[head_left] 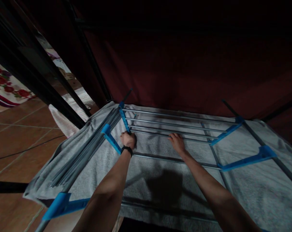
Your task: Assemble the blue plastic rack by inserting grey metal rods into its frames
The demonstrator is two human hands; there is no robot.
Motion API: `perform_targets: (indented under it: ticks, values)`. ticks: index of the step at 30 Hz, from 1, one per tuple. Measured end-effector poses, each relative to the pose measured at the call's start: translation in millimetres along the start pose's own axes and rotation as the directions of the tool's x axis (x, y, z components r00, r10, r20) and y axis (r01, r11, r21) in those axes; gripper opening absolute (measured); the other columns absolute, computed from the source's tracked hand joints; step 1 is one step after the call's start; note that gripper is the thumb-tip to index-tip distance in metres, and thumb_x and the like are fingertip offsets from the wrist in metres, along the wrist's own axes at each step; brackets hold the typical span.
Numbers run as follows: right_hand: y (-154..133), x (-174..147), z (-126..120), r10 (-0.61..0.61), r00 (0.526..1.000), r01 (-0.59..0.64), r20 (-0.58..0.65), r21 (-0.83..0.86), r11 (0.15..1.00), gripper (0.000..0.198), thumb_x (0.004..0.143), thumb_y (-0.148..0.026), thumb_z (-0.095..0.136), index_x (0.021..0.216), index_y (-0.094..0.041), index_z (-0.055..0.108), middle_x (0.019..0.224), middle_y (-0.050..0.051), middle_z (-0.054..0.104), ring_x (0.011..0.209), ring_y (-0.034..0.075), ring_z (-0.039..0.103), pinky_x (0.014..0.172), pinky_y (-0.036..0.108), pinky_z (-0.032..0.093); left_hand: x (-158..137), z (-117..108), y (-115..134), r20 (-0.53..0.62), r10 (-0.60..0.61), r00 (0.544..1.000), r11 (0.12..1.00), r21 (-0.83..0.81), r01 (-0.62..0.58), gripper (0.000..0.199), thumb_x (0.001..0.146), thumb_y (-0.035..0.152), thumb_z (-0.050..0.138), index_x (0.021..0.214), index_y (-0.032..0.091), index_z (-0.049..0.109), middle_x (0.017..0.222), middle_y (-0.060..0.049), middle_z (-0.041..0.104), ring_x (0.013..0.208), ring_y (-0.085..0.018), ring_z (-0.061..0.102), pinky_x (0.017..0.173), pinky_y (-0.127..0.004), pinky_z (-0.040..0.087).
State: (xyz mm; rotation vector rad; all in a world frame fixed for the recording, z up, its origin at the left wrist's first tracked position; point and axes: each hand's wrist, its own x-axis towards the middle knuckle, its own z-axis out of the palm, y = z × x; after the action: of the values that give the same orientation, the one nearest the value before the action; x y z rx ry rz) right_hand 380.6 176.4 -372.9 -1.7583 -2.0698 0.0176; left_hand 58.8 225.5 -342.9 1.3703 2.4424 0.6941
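A rack frame of grey metal tubes with blue plastic brackets stands on a grey cloth. My left hand (128, 139), with a dark band at the wrist, is closed round the lower end of the upper left blue bracket (124, 118), where a tube meets it. The exact grip is partly hidden by the hand. My right hand (177, 141) has its fingers curled over the lowest metal tube (150, 133) of the upper set. Both ends of these tubes meet brackets, the right one being a blue bracket (227, 132). Nearer me runs another metal tube (158, 157).
Several loose grey tubes (88, 148) lie in a bundle along the left side of the grey cloth (155, 180). Another blue bracket (60, 206) sits at the lower left. A dark red curtain (180, 74) hangs behind. Dark posts (37, 77) and a tiled floor (22, 138) are at left.
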Motion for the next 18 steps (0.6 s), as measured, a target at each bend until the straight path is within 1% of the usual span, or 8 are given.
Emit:
perform_targets:
  ticks: [2, 5, 11, 18]
  values:
    - [2, -3, 0, 0.001, 1.0, -0.001, -0.005, 0.002, 1.0, 0.021, 0.097, -0.029, 0.049, 0.107, -0.025, 0.067, 0.109, 0.007, 0.068, 0.102, 0.023, 0.06, 0.093, 0.037, 0.042, 0, 8, 0, -0.015, 0.011, 1.0, 0.999, 0.05, -0.01, 0.037, 0.082, 0.038, 0.064, 0.108, 0.011, 0.068, 0.112, -0.02, 0.066, 0.114, -0.033, 0.057, 0.095, -0.04, 0.043]
    - [4, -5, 0, 0.003, 1.0, -0.003, -0.001, -0.002, 1.0, 0.022, 0.096, -0.029, 0.049, 0.107, -0.024, 0.068, 0.108, 0.007, 0.068, 0.102, 0.024, 0.06, 0.093, 0.037, 0.042, 0, 15, 1, -0.028, -0.019, 0.999, 0.997, 0.076, 0.021, 0.033, 0.087, 0.037, 0.058, 0.108, 0.013, 0.068, 0.112, -0.019, 0.066, 0.113, -0.032, 0.057, 0.093, -0.04, 0.043]
    - [6, -5, 3, 0.015, 1.0, -0.014, 0.022, -0.014, 1.0, 0.023, 0.097, -0.032, 0.049, 0.108, -0.024, 0.068, 0.11, 0.007, 0.068, 0.102, 0.023, 0.059, 0.093, 0.037, 0.041, -4, 13, 1, -0.03, -0.015, 0.999, 0.998, 0.068, 0.017, 0.032, 0.089, 0.035, 0.055, 0.109, 0.012, 0.067, 0.115, -0.019, 0.065, 0.112, -0.033, 0.057, 0.089, -0.039, 0.044]
    - [5, -7, 0, -0.041, 0.998, 0.044, 0.05, -0.061, 0.997, 0.025, 0.098, -0.033, 0.048, 0.11, -0.023, 0.067, 0.112, 0.006, 0.068, 0.099, 0.023, 0.059, 0.092, 0.036, 0.039, -8, 12, 2, -0.03, -0.019, 0.999, 0.995, 0.096, 0.022, 0.028, 0.091, 0.03, 0.053, 0.109, 0.013, 0.066, 0.114, -0.018, 0.064, 0.112, -0.032, 0.056, 0.088, -0.039, 0.044]
